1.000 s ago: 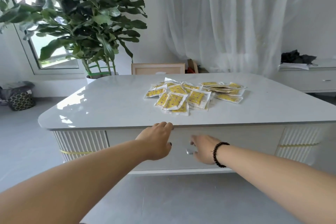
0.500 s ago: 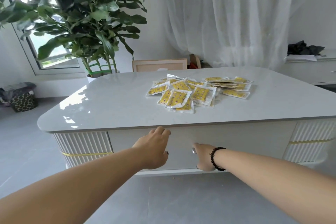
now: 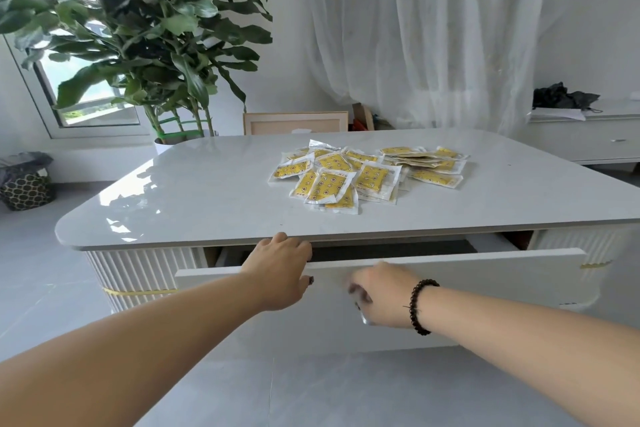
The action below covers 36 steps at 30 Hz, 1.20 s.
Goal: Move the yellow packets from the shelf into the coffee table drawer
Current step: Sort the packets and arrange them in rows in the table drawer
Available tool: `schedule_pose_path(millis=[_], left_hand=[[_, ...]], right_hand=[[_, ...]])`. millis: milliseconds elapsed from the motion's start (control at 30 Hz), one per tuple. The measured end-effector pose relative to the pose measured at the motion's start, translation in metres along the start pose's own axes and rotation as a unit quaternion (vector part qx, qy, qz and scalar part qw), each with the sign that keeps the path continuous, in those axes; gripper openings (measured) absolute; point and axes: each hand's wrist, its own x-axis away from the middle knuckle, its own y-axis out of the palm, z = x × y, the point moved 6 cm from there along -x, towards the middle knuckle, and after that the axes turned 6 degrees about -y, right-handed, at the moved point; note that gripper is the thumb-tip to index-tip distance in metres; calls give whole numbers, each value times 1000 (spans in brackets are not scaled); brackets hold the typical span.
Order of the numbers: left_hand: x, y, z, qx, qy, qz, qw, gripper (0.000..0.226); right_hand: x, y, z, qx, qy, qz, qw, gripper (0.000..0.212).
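White-curtained room w/ a big potted plant (image 3: pixel 145 28) behind; glossy grey counter (image 3: pixel 194 198) carries the yellow packets (image 3: pixel 363 173), heaped right of centre, none yet in the drawer (image 3: pixel 450 291). Drawer front is seen pulled partway out below the counter edge, dark gap showing above it. Left hand (image 3: pixel 277 270) is hooked over the drawer's top edge, fingers curled closed on it. Right hand (image 3: pixel 381 295) is blurred at the metal handle (image 3: pixel 363 314); it can't be told whether its fingers are closed on it. Packets lie beyond & above both hands, slightly right, the heap's long axis running left-right. Right hand is judged nearer for the 1st pick, once the drawer is opened wider.
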Motion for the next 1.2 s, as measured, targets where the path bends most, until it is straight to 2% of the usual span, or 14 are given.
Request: schedule_pose_path(millis=[67,133,233,300,500,767,1200], left_hand=[[1,3,-2,5,-6,-37,999,36],[2,3,-4,21,-18,-66,997,34],[4,0,-4,27,-26,-88,995,28],[5,-4,-3,32,-31,-101,994,25],[25,-13,0,72,-15,-156,985,30],[59,-22,17,62,31,-195,978,33],[90,-33,34,55,66,-221,972,33]], right_hand=[[4,-26,-4,-2,-35,124,992,27],[6,-37,1,16,-42,160,986,30],[6,-30,19,-5,20,65,998,41],[5,-27,25,-7,33,23,999,35],[19,-41,17,-21,16,-29,999,24],[48,-38,-5,-7,10,-97,995,26],[77,-37,-23,-8,44,-153,987,34]])
